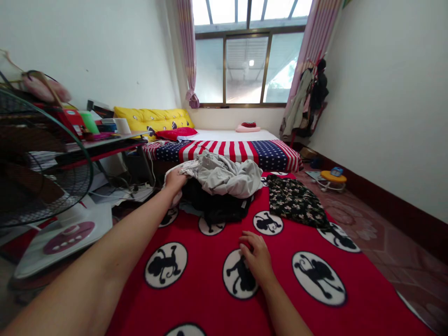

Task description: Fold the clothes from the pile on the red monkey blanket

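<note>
Red blanket [196,284], grey cloth [231,175] above black clothes [224,210], floral fabric [296,200], fan [42,191] beside

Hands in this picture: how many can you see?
2. The left hand grips pale cloth; the right hand is on or just above the red blanket, nearer the camera. No others show.

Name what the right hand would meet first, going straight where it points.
Likely the black garment below the grey cloth, though how high the right hand is over the monkey-print blanket is unclear.
</note>
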The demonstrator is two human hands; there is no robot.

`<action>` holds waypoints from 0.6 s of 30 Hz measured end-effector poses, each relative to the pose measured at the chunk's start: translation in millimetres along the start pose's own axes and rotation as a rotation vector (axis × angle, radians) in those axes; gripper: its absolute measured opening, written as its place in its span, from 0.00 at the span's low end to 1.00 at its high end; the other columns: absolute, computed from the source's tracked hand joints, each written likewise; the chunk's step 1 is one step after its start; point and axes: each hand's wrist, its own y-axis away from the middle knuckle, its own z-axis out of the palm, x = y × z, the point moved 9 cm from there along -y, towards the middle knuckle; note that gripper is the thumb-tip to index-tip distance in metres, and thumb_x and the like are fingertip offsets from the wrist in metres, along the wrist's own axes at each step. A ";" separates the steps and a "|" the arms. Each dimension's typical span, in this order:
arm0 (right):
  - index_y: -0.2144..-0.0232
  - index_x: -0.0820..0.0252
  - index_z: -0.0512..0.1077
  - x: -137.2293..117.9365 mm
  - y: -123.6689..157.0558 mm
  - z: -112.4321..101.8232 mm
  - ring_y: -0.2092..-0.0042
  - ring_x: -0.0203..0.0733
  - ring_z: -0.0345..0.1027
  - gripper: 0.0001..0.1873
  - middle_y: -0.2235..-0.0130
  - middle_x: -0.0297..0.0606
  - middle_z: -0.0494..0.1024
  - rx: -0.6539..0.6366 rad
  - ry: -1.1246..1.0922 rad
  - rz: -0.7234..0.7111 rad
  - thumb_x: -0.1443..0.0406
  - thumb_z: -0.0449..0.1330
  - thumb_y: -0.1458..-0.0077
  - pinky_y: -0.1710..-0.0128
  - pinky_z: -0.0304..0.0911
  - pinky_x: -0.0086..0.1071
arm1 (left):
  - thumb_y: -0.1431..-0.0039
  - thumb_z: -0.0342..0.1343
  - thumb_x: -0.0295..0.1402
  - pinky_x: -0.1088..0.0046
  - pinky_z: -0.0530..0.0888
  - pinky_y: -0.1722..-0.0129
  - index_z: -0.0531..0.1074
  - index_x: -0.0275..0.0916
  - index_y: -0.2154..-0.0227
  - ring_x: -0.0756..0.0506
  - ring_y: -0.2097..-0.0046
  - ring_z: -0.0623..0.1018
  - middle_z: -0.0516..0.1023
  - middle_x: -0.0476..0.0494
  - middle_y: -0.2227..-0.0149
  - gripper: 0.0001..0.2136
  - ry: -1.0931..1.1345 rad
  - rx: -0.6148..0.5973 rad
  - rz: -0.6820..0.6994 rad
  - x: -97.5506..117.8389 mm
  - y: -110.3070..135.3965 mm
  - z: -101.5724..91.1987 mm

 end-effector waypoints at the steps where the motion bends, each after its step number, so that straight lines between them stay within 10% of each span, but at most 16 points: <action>1: 0.64 0.57 0.77 3.4 -0.3 -0.3 0.48 0.51 0.69 0.10 0.53 0.43 0.78 0.015 -0.031 0.014 0.64 0.58 0.48 0.43 0.57 0.51 | 0.42 0.53 0.35 0.66 0.72 0.59 0.75 0.36 0.55 0.39 0.56 0.77 0.80 0.36 0.57 0.14 -0.022 0.014 0.009 4.0 5.5 -0.5; 10: 0.48 0.58 0.65 14.7 1.9 3.4 0.53 0.47 0.73 0.24 0.47 0.47 0.70 0.122 -0.190 0.101 0.59 0.59 0.46 0.53 0.70 0.43 | 0.44 0.57 0.37 0.52 0.60 0.39 0.58 0.33 0.38 0.31 0.36 0.61 0.59 0.31 0.36 0.32 -0.163 0.117 0.230 21.6 117.9 25.2; 18: 0.45 0.58 0.64 -62.3 -24.4 11.4 0.35 0.50 0.52 0.24 0.37 0.48 0.58 0.106 0.068 -0.277 0.68 0.55 0.46 0.38 0.54 0.49 | 0.41 0.54 0.32 0.50 0.58 0.36 0.45 0.46 0.33 0.34 0.31 0.49 0.39 0.37 0.29 0.36 0.001 0.113 0.297 -3.4 170.1 59.9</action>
